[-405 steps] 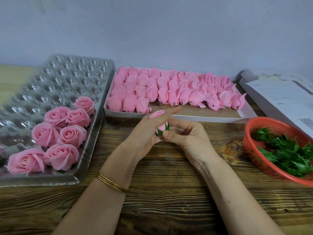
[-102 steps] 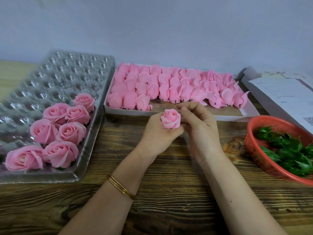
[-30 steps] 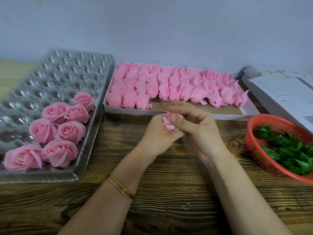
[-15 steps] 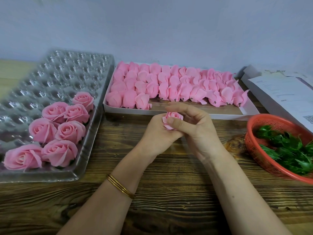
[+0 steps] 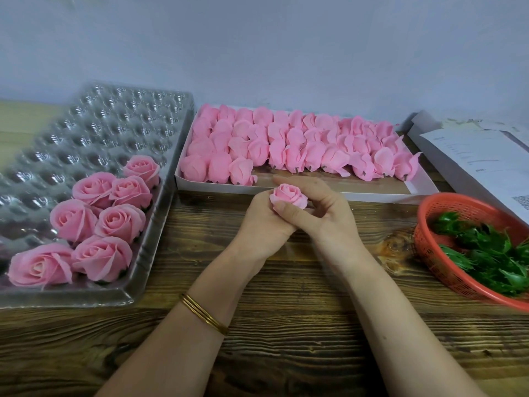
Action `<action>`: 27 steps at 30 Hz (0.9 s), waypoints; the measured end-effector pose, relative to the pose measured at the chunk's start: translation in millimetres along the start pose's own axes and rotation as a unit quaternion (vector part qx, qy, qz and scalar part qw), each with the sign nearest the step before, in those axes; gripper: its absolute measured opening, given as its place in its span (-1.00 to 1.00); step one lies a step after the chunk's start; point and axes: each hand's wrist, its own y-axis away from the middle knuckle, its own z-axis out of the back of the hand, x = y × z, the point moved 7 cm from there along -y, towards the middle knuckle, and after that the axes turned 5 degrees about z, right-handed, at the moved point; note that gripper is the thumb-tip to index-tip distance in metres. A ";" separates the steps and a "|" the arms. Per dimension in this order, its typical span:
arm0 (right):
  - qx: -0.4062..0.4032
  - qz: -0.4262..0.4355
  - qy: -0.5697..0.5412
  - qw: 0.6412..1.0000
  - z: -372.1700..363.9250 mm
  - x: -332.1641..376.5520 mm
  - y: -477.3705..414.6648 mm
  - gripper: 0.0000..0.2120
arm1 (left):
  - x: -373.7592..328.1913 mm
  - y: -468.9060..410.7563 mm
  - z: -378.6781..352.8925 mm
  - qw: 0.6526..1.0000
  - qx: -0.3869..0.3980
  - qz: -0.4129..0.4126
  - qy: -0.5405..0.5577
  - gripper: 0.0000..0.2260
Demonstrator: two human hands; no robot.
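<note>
A small pink rose (image 5: 289,196) is held above the wooden table (image 5: 286,325), its face turned up toward me. My left hand (image 5: 263,222) cups it from below and the left. My right hand (image 5: 320,210) curls round it from the right, thumb laid across its lower front. A clear plastic cell tray (image 5: 94,133) on the left carries several finished pink roses (image 5: 114,222). A white cardboard box (image 5: 372,193) at the back holds rows of closed pink buds (image 5: 286,144).
A red plastic basket (image 5: 458,213) of green leaf pieces (image 5: 492,253) sits at the right edge. Printed papers (image 5: 472,156) lie behind it. A pale wall runs behind the table. A gold bangle is on my left wrist.
The rose was partly covered by my right fingers one second ago; now it faces up and shows more fully. Both hands stayed in the same spot.
</note>
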 end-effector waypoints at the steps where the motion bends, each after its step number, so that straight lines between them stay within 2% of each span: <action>1: -0.003 0.003 0.005 1.000 -0.2 0.8 0.2 -0.70 | 0.5 -0.5 0.6 1.000 -0.003 -0.001 0.005 -0.84; 5: -0.055 0.006 -0.034 0.998 7.5 5.2 -1.3 -0.73 | 0.8 -1.7 0.4 0.999 -0.004 -0.011 0.037 -0.82; 10: -0.106 0.046 -0.013 0.993 14.7 14.3 0.5 -0.83 | 3.4 -3.3 2.0 0.999 -0.016 -0.018 0.021 -0.83; 15: -0.093 0.059 0.018 0.994 5.4 13.6 2.8 -0.85 | 4.2 -4.6 6.8 0.999 -0.044 -0.024 -0.004 -0.87; 19: -0.091 0.045 0.035 0.994 2.9 9.9 3.7 -0.79 | 4.6 -5.8 9.1 0.998 -0.062 -0.015 -0.006 -0.88; 27: -0.062 0.073 0.146 0.985 -5.2 13.4 5.6 -0.80 | -2.8 -1.5 11.4 0.994 -0.103 -0.040 0.010 -0.87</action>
